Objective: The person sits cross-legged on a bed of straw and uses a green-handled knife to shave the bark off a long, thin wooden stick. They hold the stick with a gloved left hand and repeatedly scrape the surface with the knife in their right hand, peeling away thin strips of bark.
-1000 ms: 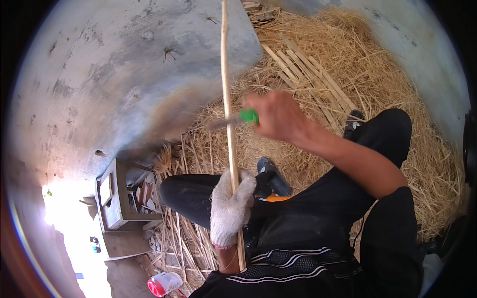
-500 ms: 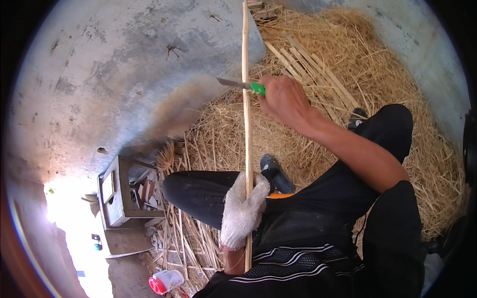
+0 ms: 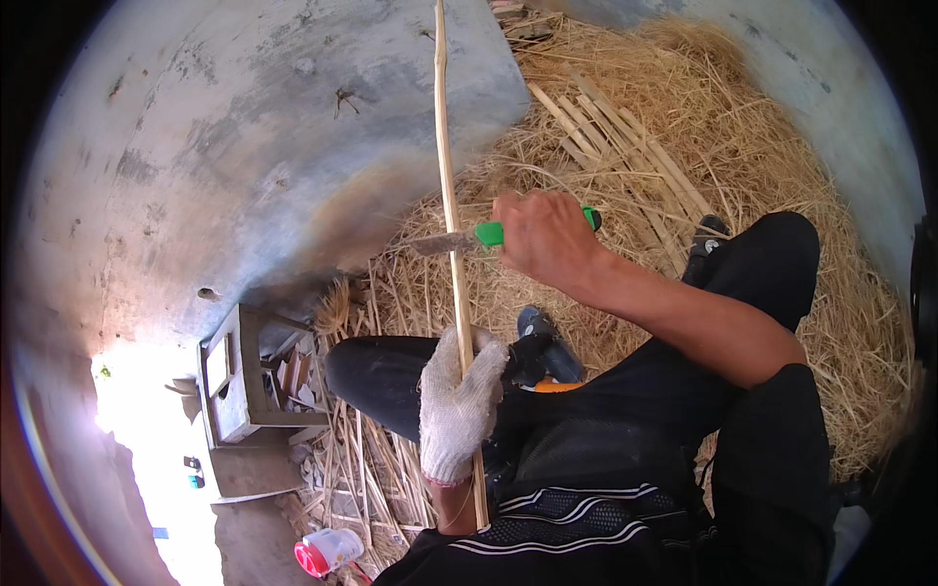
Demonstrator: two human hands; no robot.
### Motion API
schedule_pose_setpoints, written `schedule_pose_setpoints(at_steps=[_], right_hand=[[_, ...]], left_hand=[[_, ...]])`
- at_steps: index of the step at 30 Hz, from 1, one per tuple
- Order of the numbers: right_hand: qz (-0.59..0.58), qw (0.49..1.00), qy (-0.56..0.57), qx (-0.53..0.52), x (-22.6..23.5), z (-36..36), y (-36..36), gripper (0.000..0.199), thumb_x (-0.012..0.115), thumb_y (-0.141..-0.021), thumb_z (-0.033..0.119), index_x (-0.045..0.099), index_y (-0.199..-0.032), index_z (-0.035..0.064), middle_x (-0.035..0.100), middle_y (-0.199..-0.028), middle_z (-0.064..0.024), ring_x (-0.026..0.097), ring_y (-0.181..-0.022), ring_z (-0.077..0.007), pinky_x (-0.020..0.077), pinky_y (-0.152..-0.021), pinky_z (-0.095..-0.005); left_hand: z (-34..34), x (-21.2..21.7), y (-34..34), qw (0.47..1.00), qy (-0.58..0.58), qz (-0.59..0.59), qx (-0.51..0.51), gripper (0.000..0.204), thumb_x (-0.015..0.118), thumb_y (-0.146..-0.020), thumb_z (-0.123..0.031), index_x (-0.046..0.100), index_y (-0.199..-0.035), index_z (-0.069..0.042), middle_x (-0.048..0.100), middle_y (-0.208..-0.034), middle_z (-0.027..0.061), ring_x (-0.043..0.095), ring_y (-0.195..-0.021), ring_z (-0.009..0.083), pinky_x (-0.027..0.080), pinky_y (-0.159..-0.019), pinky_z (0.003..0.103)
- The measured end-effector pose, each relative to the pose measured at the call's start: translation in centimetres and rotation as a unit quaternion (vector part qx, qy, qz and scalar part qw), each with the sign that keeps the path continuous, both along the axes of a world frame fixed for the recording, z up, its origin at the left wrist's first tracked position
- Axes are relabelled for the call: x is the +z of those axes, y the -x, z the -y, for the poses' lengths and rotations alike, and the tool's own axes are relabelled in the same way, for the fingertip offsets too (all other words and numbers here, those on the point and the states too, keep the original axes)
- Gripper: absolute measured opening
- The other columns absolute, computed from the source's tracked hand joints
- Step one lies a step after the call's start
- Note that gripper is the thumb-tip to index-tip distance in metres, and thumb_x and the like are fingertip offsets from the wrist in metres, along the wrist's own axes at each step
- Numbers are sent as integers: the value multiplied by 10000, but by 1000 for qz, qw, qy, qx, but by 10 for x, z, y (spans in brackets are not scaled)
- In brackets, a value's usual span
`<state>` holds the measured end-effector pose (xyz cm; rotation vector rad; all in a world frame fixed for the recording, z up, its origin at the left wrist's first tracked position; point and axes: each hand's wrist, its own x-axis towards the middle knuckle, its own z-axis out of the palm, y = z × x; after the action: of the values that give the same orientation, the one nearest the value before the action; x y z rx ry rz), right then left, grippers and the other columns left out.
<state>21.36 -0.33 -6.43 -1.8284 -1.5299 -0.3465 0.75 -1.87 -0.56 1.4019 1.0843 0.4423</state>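
The left hand (image 3: 459, 405), in a white knitted glove, is wrapped tight around a long thin bamboo stick (image 3: 449, 205), fingers closed round its lower part, just above the lap. The stick runs nearly upright through the picture, from below the glove up past the top edge, crossing a grey concrete floor (image 3: 244, 146). The right hand (image 3: 542, 234), bare, is clenched around the green handle of a knife (image 3: 469, 237); its blade points left and lies across the stick, touching it well above the glove. Behind the right hand a heap of straw-like shavings (image 3: 782, 146) covers the ground, with a bundle of cut bamboo strips (image 3: 625, 146) lying on it. To the left of the knees stands a small wooden stool (image 3: 230, 386) among more strips, and a plastic jar with a red lid (image 3: 327, 552) lies near the lower edge. The concrete to the left of the stick is open
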Motion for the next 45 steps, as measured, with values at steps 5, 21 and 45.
schedule_pose_setpoints(at_steps=[5, 21, 45], right_hand=[[-1, 997, 49, 53, 0, 23, 34, 176, 583, -851, 123, 560, -729, -2, 558, -519, -113, 603, -442, -253, 481, -416, -414], [50, 983, 95, -151, -13, -38, -51, 234, 585, -934, 168, 596, -793, -18, 565, -573, -76, 525, -453, -175, 457, -394, -344], [32, 997, 36, 54, 1, 23, 30, 203, 589, -872, 162, 542, -730, 24, 516, -471, -92, 584, -409, -256, 485, -417, -419]], left_hand=[[-5, 7, -1, 1000, 10, -19, 14, 130, 647, -920, -176, 584, -926, -63, 510, -631, -44, 466, -545, 33, 359, -485, 204], [2, -5, 1, 998, 44, 24, -27, 144, 632, -950, -228, 576, -973, -97, 465, -617, -66, 405, -459, 13, 287, -378, 188], [-2, 8, 0, 998, 57, -1, 14, 127, 637, -941, -198, 579, -978, -91, 473, -624, -67, 412, -478, 11, 298, -402, 172]])
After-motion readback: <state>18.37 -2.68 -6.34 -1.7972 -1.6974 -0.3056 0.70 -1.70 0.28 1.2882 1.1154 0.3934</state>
